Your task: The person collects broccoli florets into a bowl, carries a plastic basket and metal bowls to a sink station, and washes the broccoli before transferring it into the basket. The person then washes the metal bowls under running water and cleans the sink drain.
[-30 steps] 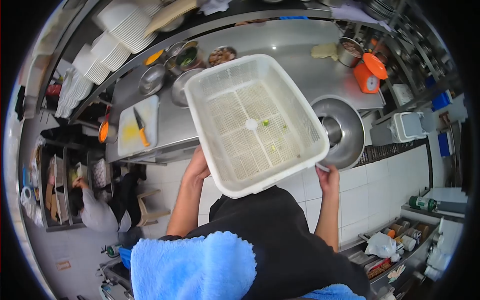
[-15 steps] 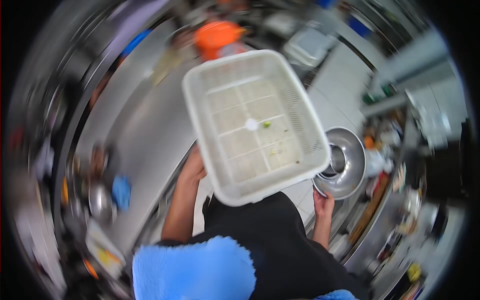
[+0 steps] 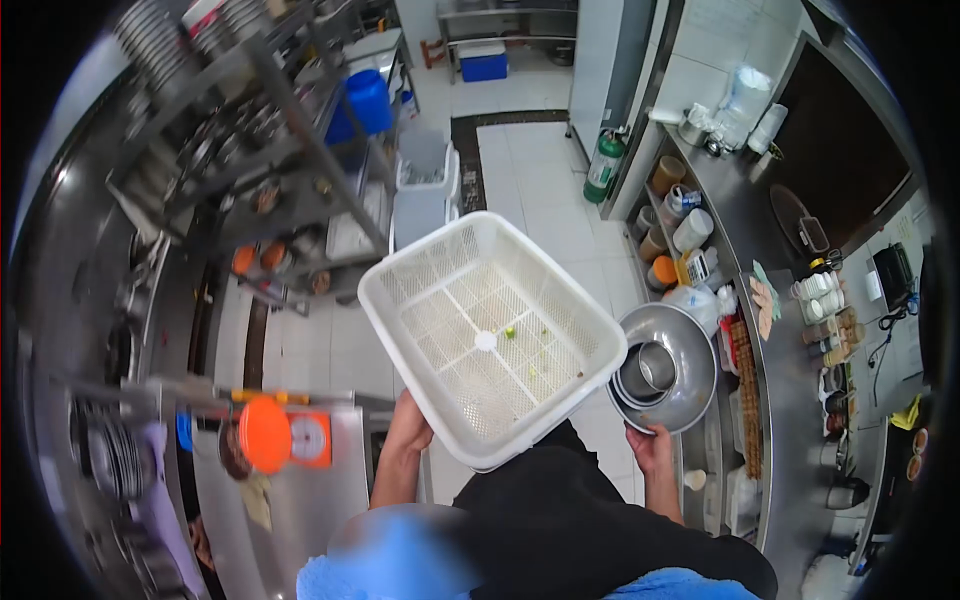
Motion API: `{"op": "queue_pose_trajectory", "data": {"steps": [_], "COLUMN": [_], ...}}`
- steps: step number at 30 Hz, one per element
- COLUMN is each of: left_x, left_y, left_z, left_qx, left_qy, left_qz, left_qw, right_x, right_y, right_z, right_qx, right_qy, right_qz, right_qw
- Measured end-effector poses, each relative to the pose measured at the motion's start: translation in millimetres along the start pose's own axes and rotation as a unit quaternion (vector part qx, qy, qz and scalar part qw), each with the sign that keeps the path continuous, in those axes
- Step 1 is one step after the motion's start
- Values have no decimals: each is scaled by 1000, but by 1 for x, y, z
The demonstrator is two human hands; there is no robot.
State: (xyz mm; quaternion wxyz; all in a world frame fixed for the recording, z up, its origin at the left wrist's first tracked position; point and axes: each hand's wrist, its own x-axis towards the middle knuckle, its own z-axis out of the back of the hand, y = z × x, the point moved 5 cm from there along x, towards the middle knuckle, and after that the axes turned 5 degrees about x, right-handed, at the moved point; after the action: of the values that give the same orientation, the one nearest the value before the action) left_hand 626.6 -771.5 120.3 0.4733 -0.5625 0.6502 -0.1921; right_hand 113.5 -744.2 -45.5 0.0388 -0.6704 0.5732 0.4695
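A white plastic basket (image 3: 450, 385) with perforated walls is held out in front of me, tilted so its inside shows. A few green scraps (image 3: 510, 333) lie on its bottom. My left hand (image 3: 408, 428) grips the basket at its near left side, its fingers partly hidden beneath. At the right, my right hand (image 3: 652, 450) is closed on the near rim of a wide metal bowl (image 3: 694, 365). Smaller metal containers (image 3: 656, 366) are nested inside that bowl. The basket's right corner overlaps the bowl's left edge in view.
Steel counters (image 3: 765, 430) run along the right, with shelves of jars (image 3: 692, 230) beneath. A metal rack (image 3: 290, 130) stands at left. An orange scale (image 3: 311, 440) sits on the near-left counter. White floor tiles (image 3: 530, 170) lead forward past a green cylinder (image 3: 604, 165).
The view has swung left to right, so the long steel counter gives way to a tiled aisle. Both hands keep hold of the basket and bowl.
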Motion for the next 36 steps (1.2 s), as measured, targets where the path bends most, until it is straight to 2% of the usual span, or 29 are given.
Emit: {"op": "queue_pose_trajectory", "data": {"steps": [3,5,9,10,12,13,20,23,26,30,36], "left_x": [89,146,241,253,297,314,495,595,675,802,975], "left_y": [-23,-36,-69,-76,-98,-108,-178,-193,-253,-303,-367], "left_z": [-34,-49,-71,-75,-88,-92,-127,-105,-144,-150,-185], "left_qx": [56,35,27,37,39,43,-4,-8,-18,-17,-23], "left_qy": [-8,-12,-101,-106,-106,-145,-117,-89,-87,-43,-69], "left_qz": [-1,0,13,14,-14,-9,-43,-31,-49,-23,-22], "left_qw": [998,999,994,994,994,988,992,995,995,999,997], "right_x": [81,130,223,241,270,286,455,510,556,618,736], "right_y": [11,31,70,82,107,112,141,154,175,204,243], "right_z": [-36,-69,-171,-198,-270,-296,-468,-530,-584,-647,-757], "right_qx": [9,-6,-17,-8,-23,-25,-60,-69,-73,-58,-42], "right_qy": [0,-2,18,47,42,44,121,100,78,62,58], "right_qz": [-10,-16,-15,-31,-33,-37,-81,-82,-100,-74,-48], "right_qw": [1000,1000,1000,998,998,998,988,989,989,994,996]}}
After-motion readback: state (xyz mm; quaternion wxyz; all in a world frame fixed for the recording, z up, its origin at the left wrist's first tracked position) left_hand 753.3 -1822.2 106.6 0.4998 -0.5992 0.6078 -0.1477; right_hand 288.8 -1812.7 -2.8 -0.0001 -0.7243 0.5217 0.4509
